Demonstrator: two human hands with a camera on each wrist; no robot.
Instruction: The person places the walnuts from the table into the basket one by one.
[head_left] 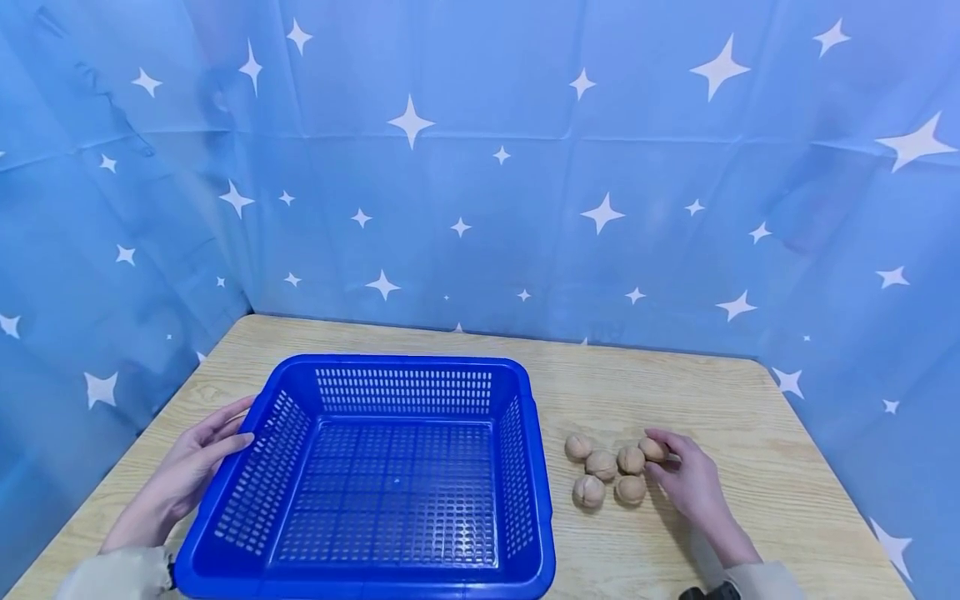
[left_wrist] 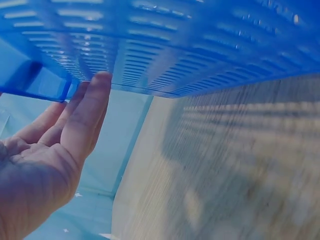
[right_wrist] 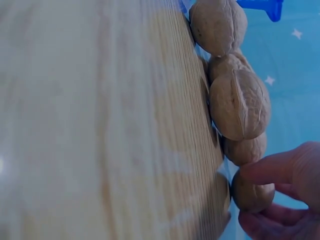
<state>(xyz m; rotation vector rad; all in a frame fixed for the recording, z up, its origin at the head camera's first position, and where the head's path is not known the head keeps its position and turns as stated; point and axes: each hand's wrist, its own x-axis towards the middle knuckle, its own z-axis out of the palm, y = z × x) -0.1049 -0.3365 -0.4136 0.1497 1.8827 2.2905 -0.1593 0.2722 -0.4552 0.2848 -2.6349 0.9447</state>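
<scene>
A large blue plastic basket (head_left: pixel 397 483) with slotted walls stands at the left of the table, its inside showing no contents. My left hand (head_left: pixel 187 467) holds its left rim, thumb at the top edge and fingers at the outer side. In the left wrist view, the fingers (left_wrist: pixel 82 115) reach up to the basket's wall (left_wrist: pixel 150 55). To the right of the basket lie several walnuts (head_left: pixel 601 465) in a loose cluster. My right hand (head_left: pixel 693 487) pinches the rightmost walnut (right_wrist: pixel 252 192) between thumb and fingers, close beside the others.
Underneath is a light wooden table (head_left: pixel 757 450) with rounded back corners. A blue curtain (head_left: pixel 495 183) with white stars hangs behind the table and along both sides. The basket's right wall rises between the basket's inside and the walnuts.
</scene>
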